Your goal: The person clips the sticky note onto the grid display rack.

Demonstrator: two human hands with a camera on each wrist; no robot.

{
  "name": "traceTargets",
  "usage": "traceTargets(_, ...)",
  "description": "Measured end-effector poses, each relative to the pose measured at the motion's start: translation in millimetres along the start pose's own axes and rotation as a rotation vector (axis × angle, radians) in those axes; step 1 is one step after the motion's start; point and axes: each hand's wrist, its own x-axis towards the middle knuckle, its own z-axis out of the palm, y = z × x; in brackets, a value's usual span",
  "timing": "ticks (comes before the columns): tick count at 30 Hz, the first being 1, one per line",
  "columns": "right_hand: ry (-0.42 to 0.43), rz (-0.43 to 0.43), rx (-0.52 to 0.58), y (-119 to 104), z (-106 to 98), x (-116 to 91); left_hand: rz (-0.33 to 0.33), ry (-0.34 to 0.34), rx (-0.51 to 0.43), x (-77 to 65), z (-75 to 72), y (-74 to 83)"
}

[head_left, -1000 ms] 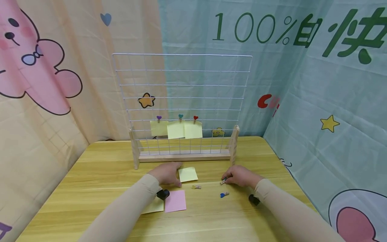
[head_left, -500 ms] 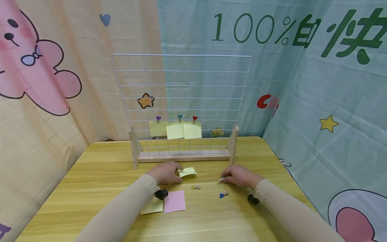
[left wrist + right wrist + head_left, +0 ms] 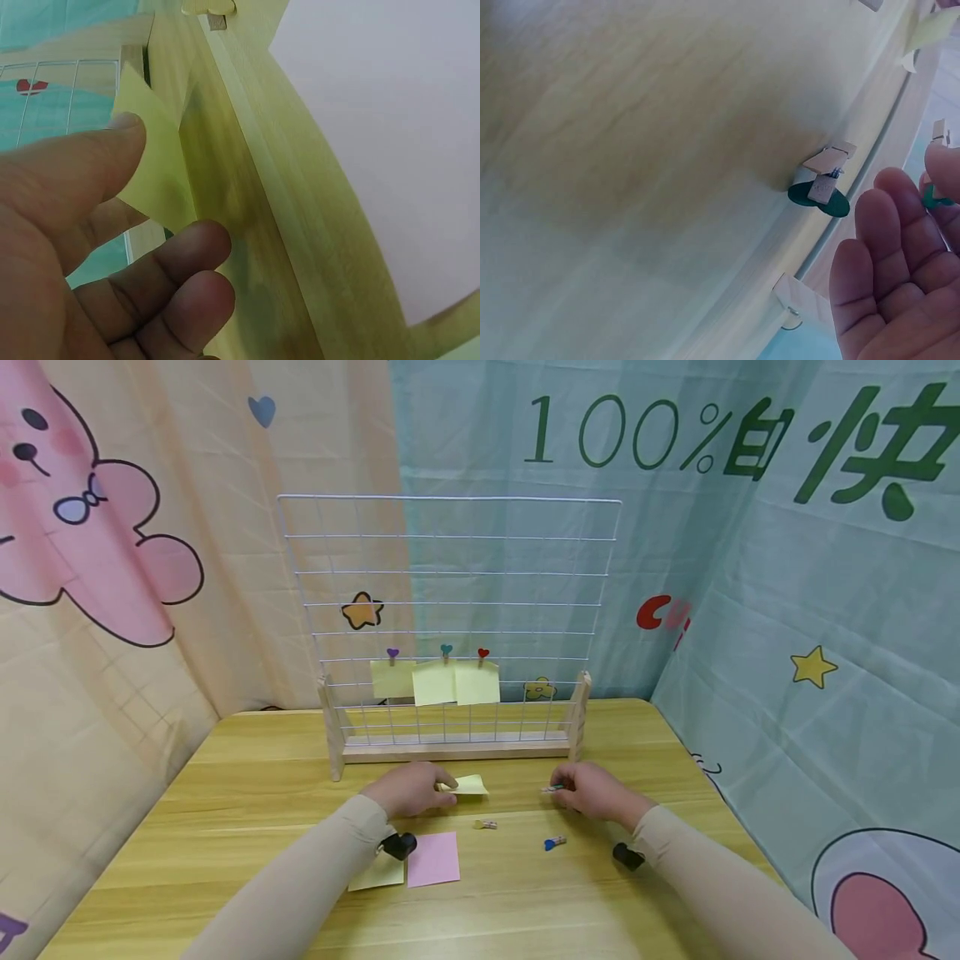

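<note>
My left hand (image 3: 411, 789) pinches the left edge of a yellow sticky note (image 3: 471, 786) between thumb and forefinger. In the left wrist view the note (image 3: 159, 161) tilts up off the wood. To the right, my right hand (image 3: 592, 791) holds a small wooden clothespin (image 3: 552, 788) by thumb and fingertips; its green heart (image 3: 934, 196) is partly covered in the right wrist view. Between the hands lies a clothespin with a yellow top (image 3: 486, 824). Nearer me is one with a blue heart (image 3: 555, 843).
Behind the hands stands a white wire grid (image 3: 450, 603) on a wooden base (image 3: 457, 751). Yellow notes (image 3: 435, 682) hang from it under purple, teal and red heart clothespins. A pink note (image 3: 433, 860) and another yellow note (image 3: 378, 872) lie by the left forearm.
The left hand has taken hold of the yellow note and raised its edge from the table. The right hand has lifted its clothespin and shifted slightly toward the grid.
</note>
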Motion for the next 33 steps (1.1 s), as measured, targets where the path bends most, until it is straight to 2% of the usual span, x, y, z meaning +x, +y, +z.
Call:
traceTargets(2, 0.001, 0.008, 0.016, 0.1, -0.2, -0.8, 0.006, 0.01, 0.016, 0.2, 0.9, -0.1)
traceTargets(10, 0.023, -0.02, 0.082, 1.8, -3.0, -2.9, -0.01, 0.04, -0.029, 1.0, 5.0, 2.0)
traceTargets(17, 0.041, 0.034, 0.181, 5.1, -2.0, 0.1, -0.032, 0.071, -0.078, 3.8, 6.2, 0.7)
traceTargets(22, 0.055, 0.047, 0.177, 7.4, -0.4, 2.2, -0.053, 0.088, -0.106, 6.2, 8.9, 0.2)
traceTargets(28, 0.07, 0.052, 0.161, 6.6, -0.5, 1.8, -0.01, 0.14, -0.072, 8.1, 10.6, 2.0)
traceTargets(33, 0.069, 0.051, 0.175, 4.7, -1.0, 0.7, -0.027, 0.184, -0.07, 10.5, 12.5, 3.0)
